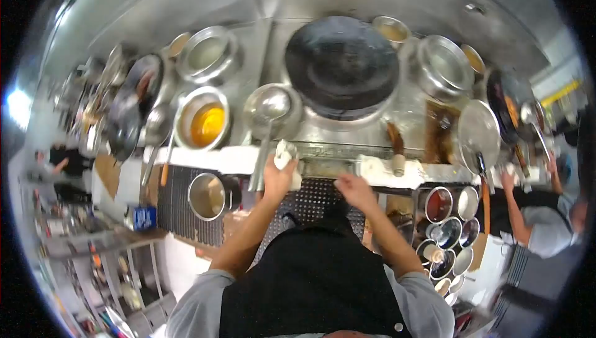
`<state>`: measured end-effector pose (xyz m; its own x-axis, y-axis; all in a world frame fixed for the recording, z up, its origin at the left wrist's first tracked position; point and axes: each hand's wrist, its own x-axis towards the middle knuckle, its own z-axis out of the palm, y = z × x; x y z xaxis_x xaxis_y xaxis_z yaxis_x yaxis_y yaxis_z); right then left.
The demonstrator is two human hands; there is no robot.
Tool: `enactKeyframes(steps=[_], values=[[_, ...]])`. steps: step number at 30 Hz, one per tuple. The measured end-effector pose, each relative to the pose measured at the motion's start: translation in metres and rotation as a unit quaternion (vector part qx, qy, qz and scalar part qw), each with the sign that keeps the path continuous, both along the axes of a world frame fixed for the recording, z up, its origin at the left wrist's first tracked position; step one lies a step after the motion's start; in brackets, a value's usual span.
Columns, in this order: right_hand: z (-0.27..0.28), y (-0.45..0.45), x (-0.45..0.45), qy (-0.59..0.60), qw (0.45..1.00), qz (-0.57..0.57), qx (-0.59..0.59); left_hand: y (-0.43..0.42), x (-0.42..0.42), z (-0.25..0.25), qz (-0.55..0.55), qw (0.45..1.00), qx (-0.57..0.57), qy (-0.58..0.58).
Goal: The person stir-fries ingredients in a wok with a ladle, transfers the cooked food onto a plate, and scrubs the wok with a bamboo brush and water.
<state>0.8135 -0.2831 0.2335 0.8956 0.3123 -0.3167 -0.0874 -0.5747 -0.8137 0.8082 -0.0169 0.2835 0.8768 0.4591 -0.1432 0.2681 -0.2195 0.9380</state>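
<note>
My left hand (pixel 277 178) is closed around a crumpled white cloth (pixel 285 153) at the front edge of the stove. Just left of that hand, the long handle of a ladle (pixel 271 103) comes down over the edge, and its bowl rests over a metal pot. My right hand (pixel 356 191) hangs in front of the edge with curled fingers, and nothing shows in it. Close to it lies a folded white cloth (pixel 391 173), under a wooden-handled brush (pixel 396 148). Behind both hands a large black wok (pixel 341 64) sits on the burner.
A pot of orange liquid (pixel 207 125) stands left, beside more metal pots. A mesh strainer (pixel 479 128) and a tray of brown liquid (pixel 441 133) are at right. Several seasoning containers (pixel 439 204) stand lower right. Another person (pixel 540 220) works at the far right.
</note>
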Motion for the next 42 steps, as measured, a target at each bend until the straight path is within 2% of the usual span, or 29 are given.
enactKeyframes(steps=[1,3,4,5,6,7,9,10,11,13,14,16,18,20,21,23,24,27,29,31,33,35,36,38,39,40,41,42], values=[[-0.014,0.039,-0.011,0.015,0.998,0.063,0.026,0.024,-0.029,-0.006,0.015,0.999,0.04,-0.004],[-0.073,0.117,-0.03,0.096,0.983,0.134,0.082,0.075,-0.082,-0.052,0.081,0.995,0.007,-0.053],[-0.087,0.152,-0.039,0.209,0.961,0.088,0.16,0.094,-0.104,-0.071,0.131,0.99,-0.039,-0.042],[-0.092,0.182,-0.045,0.317,0.919,0.042,0.23,0.11,-0.117,-0.064,0.146,0.987,-0.038,-0.05],[-0.09,0.205,-0.047,0.39,0.874,-0.018,0.29,0.123,-0.13,-0.05,0.121,0.969,-0.208,0.059],[-0.087,0.219,-0.045,0.387,0.876,-0.005,0.289,0.136,-0.14,-0.039,0.085,0.911,-0.37,0.162],[-0.078,0.236,-0.033,0.457,0.802,-0.068,0.378,0.141,-0.154,-0.042,0.049,0.87,-0.464,0.156],[-0.075,0.24,-0.024,0.448,0.807,-0.065,0.38,0.141,-0.158,-0.046,0.02,0.871,-0.466,0.152],[-0.074,0.238,-0.017,0.401,0.833,-0.063,0.376,0.134,-0.161,-0.031,-0.019,0.84,-0.532,0.103],[-0.073,0.224,-0.002,0.303,0.88,-0.061,0.361,0.138,-0.163,-0.022,-0.088,0.801,-0.587,0.084],[-0.055,0.213,0.009,0.3,0.896,-0.038,0.325,0.138,-0.165,-0.02,-0.094,0.797,-0.591,0.082],[-0.017,0.203,0.019,0.207,0.945,-0.058,0.246,0.135,-0.164,-0.017,-0.104,0.844,-0.521,0.071],[-0.003,0.179,0.023,0.155,0.964,-0.08,0.2,0.133,-0.154,-0.014,-0.118,0.833,-0.534,0.082],[0.01,0.158,0.017,0.035,0.984,-0.059,0.167,0.128,-0.138,-0.022,-0.098,0.832,-0.533,0.119],[0.017,0.146,0.012,0.005,0.983,-0.084,0.164,0.123,-0.127,-0.026,-0.103,0.851,-0.496,0.136],[0.035,0.122,0.002,-0.081,0.977,-0.126,0.149,0.109,-0.102,-0.023,-0.105,0.846,-0.493,0.173],[0.041,0.104,0.002,-0.085,0.975,-0.144,0.146,0.095,-0.088,-0.019,-0.1,0.861,-0.47,0.168],[0.049,0.033,0.02,-0.041,0.962,-0.231,0.142,0.058,-0.031,-0.022,-0.115,0.853,-0.484,0.159],[0.042,-0.026,0.061,-0.314,0.903,-0.238,0.172,0.028,0.01,-0.039,-0.101,0.844,-0.513,0.122],[0.072,-0.084,0.097,-0.153,0.932,-0.316,0.085,0.008,0.051,-0.034,-0.113,0.837,-0.511,0.162],[0.079,-0.133,0.149,-0.229,0.905,-0.355,0.044,-0.019,0.091,-0.035,-0.129,0.842,-0.503,0.144],[0.067,-0.175,0.211,-0.271,0.865,-0.421,-0.031,-0.045,0.127,-0.017,-0.045,0.864,-0.481,0.143],[0.056,-0.196,0.244,-0.272,0.865,-0.42,-0.031,-0.051,0.144,-0.029,-0.048,0.867,-0.479,0.128],[0.039,-0.23,0.306,-0.164,0.819,-0.529,-0.15,-0.068,0.171,-0.026,-0.008,0.874,-0.461,0.149],[0.044,-0.24,0.328,-0.112,0.807,-0.564,-0.135,-0.074,0.185,-0.021,0.03,0.879,-0.443,0.172],[0.022,-0.263,0.361,-0.119,0.811,-0.546,-0.172,-0.08,0.193,-0.01,0.052,0.881,-0.437,0.176],[-0.003,-0.286,0.39,-0.125,0.814,-0.528,-0.208,-0.077,0.2,-0.028,0.061,0.88,-0.438,0.174],[-0.004,-0.301,0.402,-0.125,0.819,-0.52,-0.209,-0.071,0.205,-0.058,0.043,0.889,-0.432,0.143]])
